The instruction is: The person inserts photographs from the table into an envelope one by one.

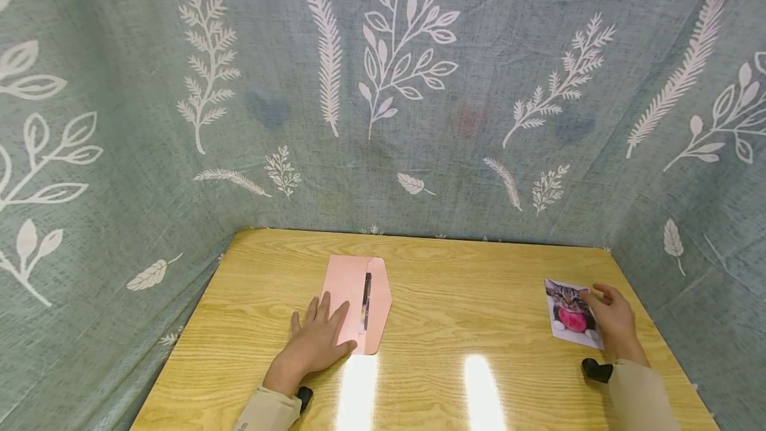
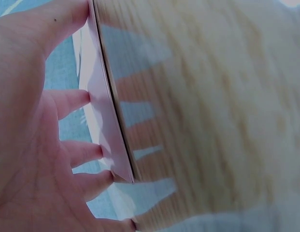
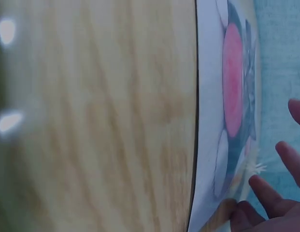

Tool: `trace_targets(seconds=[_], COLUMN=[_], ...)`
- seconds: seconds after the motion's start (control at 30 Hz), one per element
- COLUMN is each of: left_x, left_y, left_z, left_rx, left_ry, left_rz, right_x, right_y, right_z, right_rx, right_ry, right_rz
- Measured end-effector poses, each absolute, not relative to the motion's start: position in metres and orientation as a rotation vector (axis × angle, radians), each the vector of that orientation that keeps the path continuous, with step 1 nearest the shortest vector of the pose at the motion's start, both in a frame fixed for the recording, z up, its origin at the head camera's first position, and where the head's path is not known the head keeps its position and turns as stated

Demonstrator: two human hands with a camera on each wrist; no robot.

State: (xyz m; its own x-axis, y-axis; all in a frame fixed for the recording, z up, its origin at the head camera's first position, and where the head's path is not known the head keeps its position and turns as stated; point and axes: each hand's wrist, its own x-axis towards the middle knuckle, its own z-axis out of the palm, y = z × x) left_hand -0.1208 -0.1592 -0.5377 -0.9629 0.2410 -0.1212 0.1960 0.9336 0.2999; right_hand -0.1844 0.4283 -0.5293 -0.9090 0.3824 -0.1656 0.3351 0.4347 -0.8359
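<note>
A pink envelope (image 1: 348,273) lies on the table at left centre, its pointed flap (image 1: 380,301) unfolded to the right. Along its opening shows a dark printed strip (image 1: 366,294), mostly hidden inside. My left hand (image 1: 317,343) rests on the envelope with fingers spread; the left wrist view shows fingertips on the pink paper (image 2: 112,133). Far to the right, a printed picture of a cat (image 1: 571,314) with a pink heart-like shape lies flat. My right hand (image 1: 619,328) is at its right edge. In the right wrist view, the thumb touches near the picture's (image 3: 232,82) corner, other fingers above.
The wooden table (image 1: 455,298) has two bright light reflections at its front. Patterned green-grey cloth (image 1: 389,151) hangs behind the table and along both sides. A dark wrist camera (image 1: 597,370) sits at the right cuff, another (image 1: 305,398) at the left.
</note>
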Motion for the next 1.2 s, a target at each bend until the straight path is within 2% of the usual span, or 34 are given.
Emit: trace_targets(seconds=[0.3,0.6,0.97,1.2], left_x=[-0.1207,-0.1205,-0.1211,-0.1200], left_y=[-0.1582,-0.1576,-0.1575,-0.1573], left_z=[-0.5369,-0.5352,-0.5352,-0.5334], left_rx=[0.343,0.338,0.333,0.327], left_ry=[2.937,2.936,2.930,2.930], left_rz=[0.439,0.465,0.440,0.439], right_x=[-0.1900,-0.1918,-0.1904,-0.1908], right_y=[0.4347,0.4326,0.4270,0.4324], right_z=[-0.5276,-0.5303,-0.5296,-0.5342], right_rx=[-0.642,-0.482,-0.535,-0.681], right_ry=[-2.804,-2.911,-2.894,-2.762], right_rz=[1.168,0.850,0.894,1.035])
